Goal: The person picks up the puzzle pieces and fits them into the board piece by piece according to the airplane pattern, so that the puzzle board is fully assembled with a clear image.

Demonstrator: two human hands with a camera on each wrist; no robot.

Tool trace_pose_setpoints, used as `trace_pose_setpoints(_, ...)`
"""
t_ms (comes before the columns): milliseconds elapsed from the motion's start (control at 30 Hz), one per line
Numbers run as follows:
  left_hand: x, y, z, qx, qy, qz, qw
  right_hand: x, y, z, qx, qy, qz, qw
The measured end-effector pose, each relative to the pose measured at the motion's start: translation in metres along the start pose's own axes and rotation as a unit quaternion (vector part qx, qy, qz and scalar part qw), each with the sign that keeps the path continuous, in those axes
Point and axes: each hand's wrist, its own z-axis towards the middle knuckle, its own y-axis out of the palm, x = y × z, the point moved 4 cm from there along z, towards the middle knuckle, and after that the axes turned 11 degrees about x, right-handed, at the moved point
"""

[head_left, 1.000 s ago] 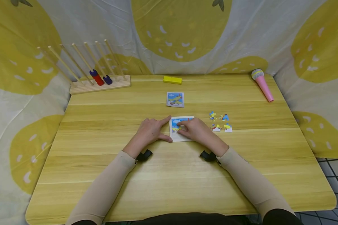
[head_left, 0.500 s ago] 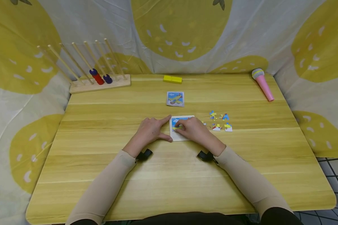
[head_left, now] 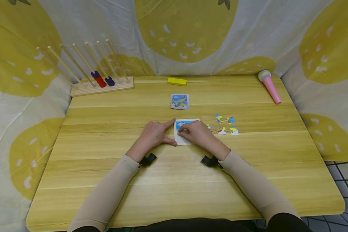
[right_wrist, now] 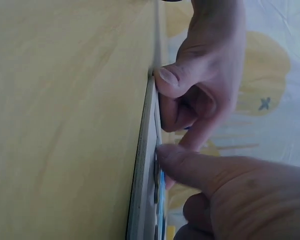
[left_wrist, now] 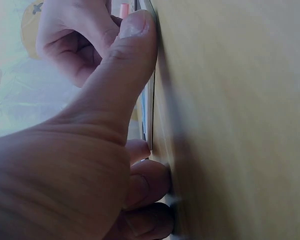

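Note:
A small jigsaw board point(head_left: 185, 140) with a white rim and a partly visible blue sky picture lies in front of me. My left hand point(head_left: 154, 134) spreads thumb and forefinger along its left side, their tips touching the near and far corners. Over the board, my right hand point(head_left: 199, 133) brings thumb and forefinger together on a puzzle piece point(head_left: 178, 131), mostly hidden by the fingers. In the right wrist view the right thumb point(right_wrist: 177, 160) presses down at the board. Several loose puzzle pieces point(head_left: 234, 130) lie to the right of the board.
Beyond the board lies an airplane picture card point(head_left: 179, 101). Farther back are a yellow block point(head_left: 177, 81), a wooden peg rack point(head_left: 104, 89) with red and dark blue beads at left, and a pink toy microphone point(head_left: 271, 87) at right. A patterned cloth hangs behind the table.
My right hand has shifted slightly left and its thumb and forefinger have closed together over the board. A loose piece beside the right hand shows more. The left hand stays put.

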Motion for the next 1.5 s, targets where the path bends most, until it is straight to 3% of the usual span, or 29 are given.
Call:
trace_pose_setpoints(233,-0.001,0.004,0.001,-0.009,-0.002,-0.007,0.9999,0.03,-0.028,-0.006,0.007,0.118,0.095,0.9885)
trace_pose_setpoints(433,-0.001,0.006,0.002,-0.02,-0.013,-0.016,0.9996,0.072,-0.061,-0.023,0.033,0.169,0.096,0.9804)
trace_pose_setpoints(667,-0.001,0.004,0.001,-0.017,-0.014,-0.017,0.9996,0.124,-0.082,-0.048,0.047,0.213,0.099,0.9709)
trace_pose_setpoints(867,-0.001,0.001,0.0,-0.017,-0.019,-0.017,0.9995,0.146,-0.089,-0.052,0.027,0.212,0.091,0.9727)
trace_pose_setpoints(1100,0.001,0.003,-0.001,-0.017,-0.015,-0.022,0.9995,0.153,-0.089,-0.055,-0.023,0.229,0.084,0.9696)
trace_pose_setpoints(1500,-0.001,0.001,0.0,-0.016,-0.016,-0.016,0.9996,0.153,-0.089,-0.05,-0.026,0.213,0.058,0.9749)
